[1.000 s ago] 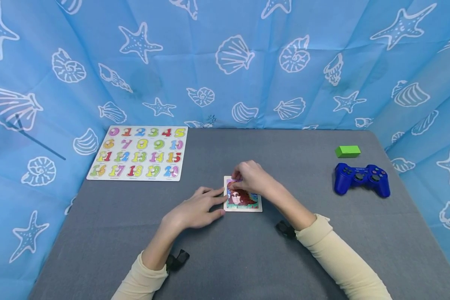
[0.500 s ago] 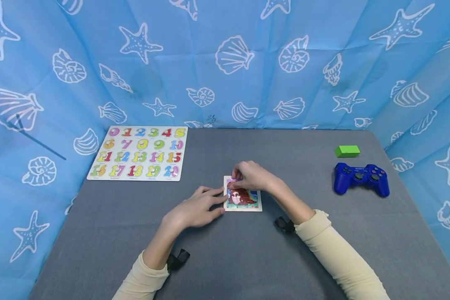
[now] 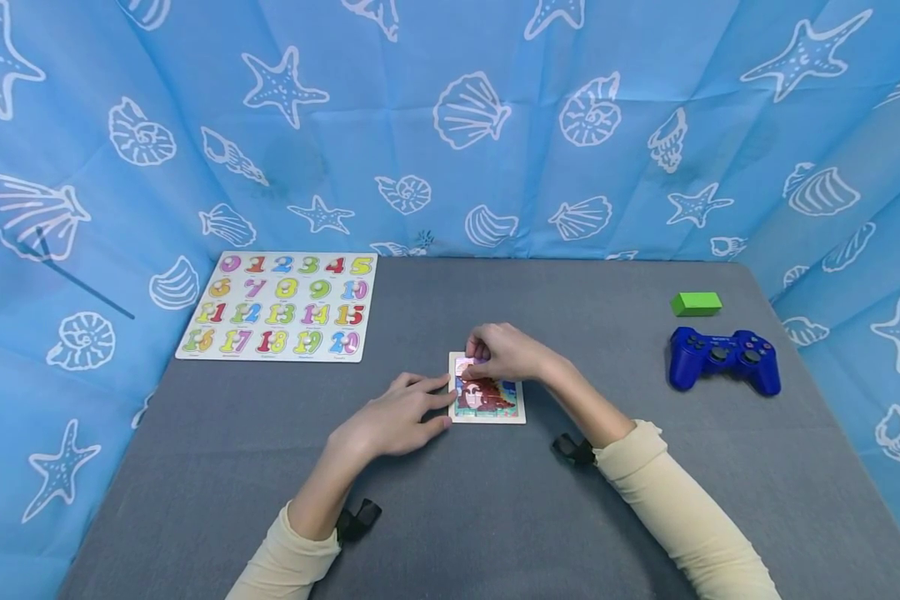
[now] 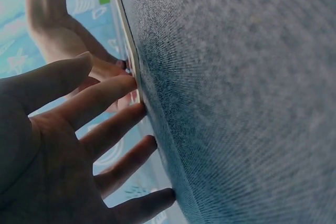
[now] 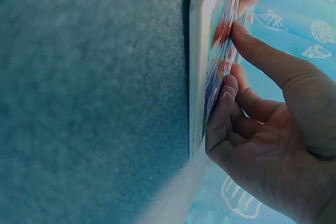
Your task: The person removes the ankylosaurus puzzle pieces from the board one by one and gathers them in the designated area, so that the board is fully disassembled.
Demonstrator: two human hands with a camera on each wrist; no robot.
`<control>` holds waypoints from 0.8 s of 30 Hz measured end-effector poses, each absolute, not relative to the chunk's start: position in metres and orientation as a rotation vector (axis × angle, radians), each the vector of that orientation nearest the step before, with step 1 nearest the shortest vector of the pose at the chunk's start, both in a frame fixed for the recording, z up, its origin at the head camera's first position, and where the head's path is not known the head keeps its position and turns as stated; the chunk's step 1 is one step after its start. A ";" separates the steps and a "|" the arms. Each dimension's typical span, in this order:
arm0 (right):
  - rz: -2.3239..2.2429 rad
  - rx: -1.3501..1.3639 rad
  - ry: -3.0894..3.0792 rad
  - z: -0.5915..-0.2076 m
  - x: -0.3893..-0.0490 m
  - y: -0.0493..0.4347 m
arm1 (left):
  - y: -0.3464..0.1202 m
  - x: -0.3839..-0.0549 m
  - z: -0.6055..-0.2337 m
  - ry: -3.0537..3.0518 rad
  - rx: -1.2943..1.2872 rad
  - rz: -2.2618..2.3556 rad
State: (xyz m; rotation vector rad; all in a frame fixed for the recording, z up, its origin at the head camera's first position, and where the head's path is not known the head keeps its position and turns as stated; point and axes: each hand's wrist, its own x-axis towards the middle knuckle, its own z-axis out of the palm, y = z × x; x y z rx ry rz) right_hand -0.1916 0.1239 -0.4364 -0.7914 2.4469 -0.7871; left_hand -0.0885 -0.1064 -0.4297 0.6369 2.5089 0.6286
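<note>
While your straight-fingered left hand touches the puzzle, your right hand, grip unclear, could, pressing hard, skew it.

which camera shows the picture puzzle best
The head view: it looks down on the picture puzzle, showing most of its printed side and pale border, though the right hand hides part of it. The right wrist view shows that side at a steep slant; the left wrist view shows little more than its pale edge.
</note>
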 end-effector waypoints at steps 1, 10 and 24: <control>-0.792 -0.794 2.450 -0.436 -0.191 0.124 | -0.106 -0.088 -0.430 2.513 0.640 0.627; -0.833 -0.822 2.473 -0.438 -0.188 0.127 | -0.105 -0.088 -0.426 2.504 0.617 0.627; -0.945 -0.935 2.449 -0.442 -0.184 0.129 | -0.110 -0.093 -0.442 2.506 0.653 0.667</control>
